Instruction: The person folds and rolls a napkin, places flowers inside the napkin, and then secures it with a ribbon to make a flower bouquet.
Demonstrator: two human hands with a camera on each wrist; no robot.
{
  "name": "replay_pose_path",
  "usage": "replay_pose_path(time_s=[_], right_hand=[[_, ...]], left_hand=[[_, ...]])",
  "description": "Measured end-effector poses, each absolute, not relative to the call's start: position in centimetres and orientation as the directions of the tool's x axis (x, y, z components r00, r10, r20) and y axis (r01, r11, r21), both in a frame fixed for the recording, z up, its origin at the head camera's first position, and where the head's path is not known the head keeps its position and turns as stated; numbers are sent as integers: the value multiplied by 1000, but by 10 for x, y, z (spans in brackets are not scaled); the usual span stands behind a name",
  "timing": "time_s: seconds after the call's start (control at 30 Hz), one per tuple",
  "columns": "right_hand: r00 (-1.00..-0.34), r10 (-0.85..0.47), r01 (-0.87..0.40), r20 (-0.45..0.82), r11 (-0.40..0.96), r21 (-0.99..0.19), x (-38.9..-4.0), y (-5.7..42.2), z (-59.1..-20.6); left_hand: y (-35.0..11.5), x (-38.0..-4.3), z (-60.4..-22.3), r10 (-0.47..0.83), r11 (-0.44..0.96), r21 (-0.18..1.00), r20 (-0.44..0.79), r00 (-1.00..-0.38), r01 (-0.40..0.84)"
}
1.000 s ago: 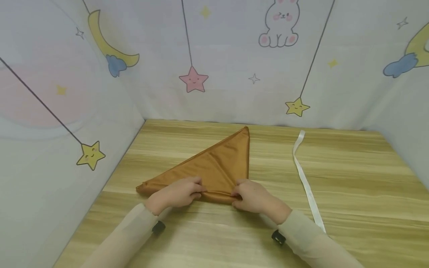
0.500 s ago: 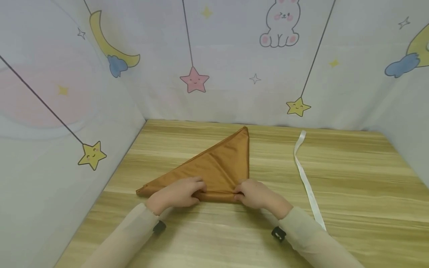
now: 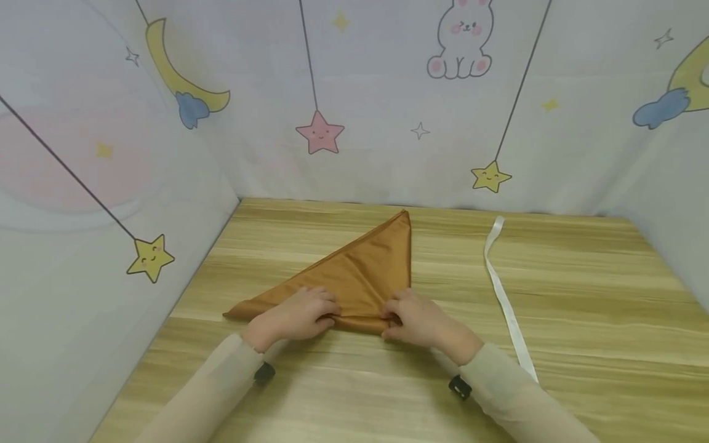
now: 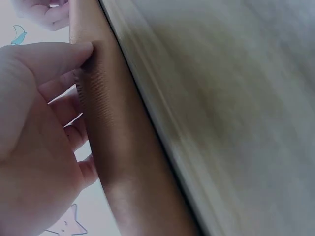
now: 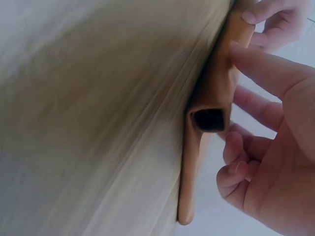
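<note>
A shiny golden-brown satin cloth point(image 3: 360, 274), folded into a triangle, lies on the wooden table. Its near edge is turned up into a roll. My left hand point(image 3: 296, 314) grips this roll near its middle, with the thumb point(image 4: 74, 55) on the near side and the fingers behind. At the right corner my right hand point(image 3: 418, 320) pinches the same roll point(image 5: 216, 78). The right wrist view looks into the dark hollow end of the roll point(image 5: 209, 120), where the cloth has a flat fold below it.
A narrow white ribbon point(image 3: 506, 307) stretches along the table to the right, its near end reaching the right sleeve point(image 3: 501, 375). Pale cloth walls point(image 3: 376, 166) printed with stars, moons and a rabbit border the wooden tabletop point(image 3: 598, 295) at the back and sides.
Both hands keep their places on the near edge, shifting only slightly away from the body. The cloth's left corner has turned up, and its tip now looks smoother and more pointed.
</note>
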State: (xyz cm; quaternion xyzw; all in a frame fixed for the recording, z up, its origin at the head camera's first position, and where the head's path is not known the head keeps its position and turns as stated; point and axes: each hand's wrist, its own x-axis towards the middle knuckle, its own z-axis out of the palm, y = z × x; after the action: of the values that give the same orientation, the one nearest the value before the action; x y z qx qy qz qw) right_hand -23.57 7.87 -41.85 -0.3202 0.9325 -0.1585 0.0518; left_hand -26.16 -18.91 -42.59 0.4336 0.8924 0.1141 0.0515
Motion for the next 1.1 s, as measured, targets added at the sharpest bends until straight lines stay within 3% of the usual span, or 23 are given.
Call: replay_pose_path(time_s=[0.13,0.37,0.57,0.8,1.1], right_hand=[[-788,-615,-570,-21,742,-354,-239,81,-421],[-726,-685,-658,56,668,-347,-244,87,-427],[-698,-713,-665,62,614,-425,-248,92,-430],[-707,-707,-605,17,593,-531,-253,97,-430],[-728,-681,-606,80,585,-539,-253,95,-431]], left_hand=[[-190,-265,-428,774,605,300,-2,-633,738],[-190,-269,-429,747,619,428,-62,-661,659],[-188,-271,-428,783,542,568,-72,-618,620],[-185,-270,-428,780,547,546,-59,-623,634],[-185,-272,-427,767,577,516,-75,-638,633]])
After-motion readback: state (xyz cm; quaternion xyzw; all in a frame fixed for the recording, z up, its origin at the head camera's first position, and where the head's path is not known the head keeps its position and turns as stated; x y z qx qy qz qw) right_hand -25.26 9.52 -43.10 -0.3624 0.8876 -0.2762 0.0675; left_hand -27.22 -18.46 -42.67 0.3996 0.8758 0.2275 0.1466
